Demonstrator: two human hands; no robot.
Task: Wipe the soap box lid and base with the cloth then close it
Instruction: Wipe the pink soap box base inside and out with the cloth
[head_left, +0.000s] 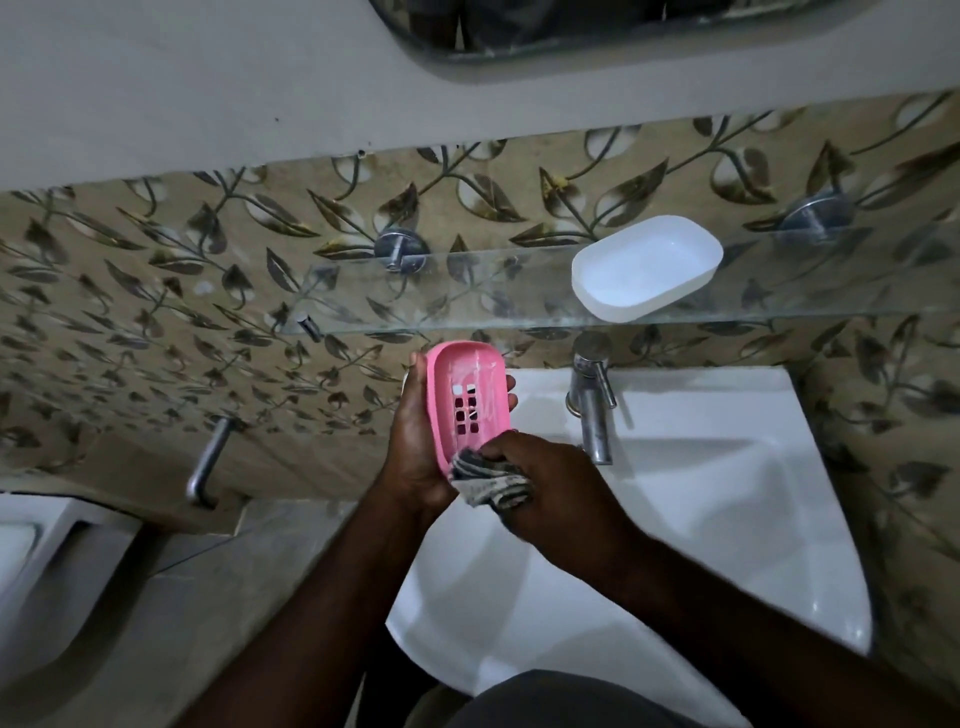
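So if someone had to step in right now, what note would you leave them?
Left hand holds the pink base over the sink.
Right hand grips the cloth, pressed to the base's near end.
The white lid lies open side up on the glass shelf.
Done: base wipe under way; can't tell if the lid is wiped.
Left: finish the base, wipe the lid if needed, close the box.

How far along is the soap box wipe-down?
Mid-job. Left hand holds the pink base; right hand presses the cloth into its near end, white streaks show inside. White lid sits apart on the glass shelf; can't tell if wiped. Closing is left.
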